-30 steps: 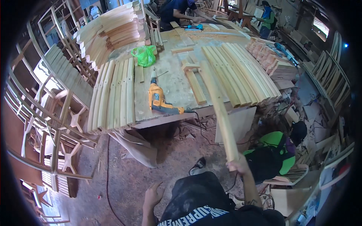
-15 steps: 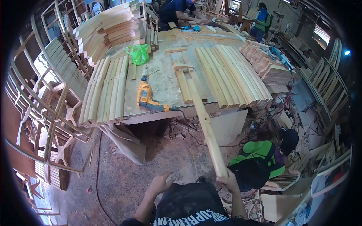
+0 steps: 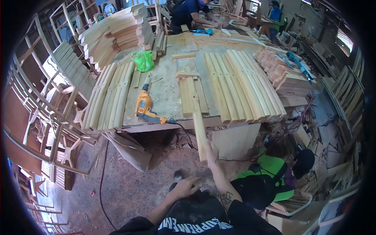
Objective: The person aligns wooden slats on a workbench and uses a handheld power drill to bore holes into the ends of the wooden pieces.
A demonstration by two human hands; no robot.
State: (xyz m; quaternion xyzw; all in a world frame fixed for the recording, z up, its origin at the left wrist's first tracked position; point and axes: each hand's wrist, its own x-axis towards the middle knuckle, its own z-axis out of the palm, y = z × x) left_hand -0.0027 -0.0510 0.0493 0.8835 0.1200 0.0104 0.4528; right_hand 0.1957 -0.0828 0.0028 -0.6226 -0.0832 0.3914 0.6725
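Observation:
A long, slightly bent wooden piece (image 3: 200,131) reaches from the table over its front edge. My right hand (image 3: 212,156) grips its near end from the right side. The far end lies between the strips of a wooden jig (image 3: 185,102), close to its crosspiece (image 3: 187,74). My left hand (image 3: 187,187) is low in front of my body, fingers stretched out, holding nothing. A yellow power drill (image 3: 144,105) with a bit lies on the table (image 3: 162,94), left of the jig.
Rows of drilled wooden pieces lie left (image 3: 111,96) and right (image 3: 243,88) of the jig. A green plastic bag (image 3: 143,61) sits behind the drill. Someone in green and black (image 3: 270,176) crouches close on my right. Another person (image 3: 184,17) works across the table. A cord (image 3: 102,172) crosses the floor.
My right hand has moved forward and left, pushing the wooden piece farther onto the table, its far end now at the crosspiece. My left hand has shifted right.

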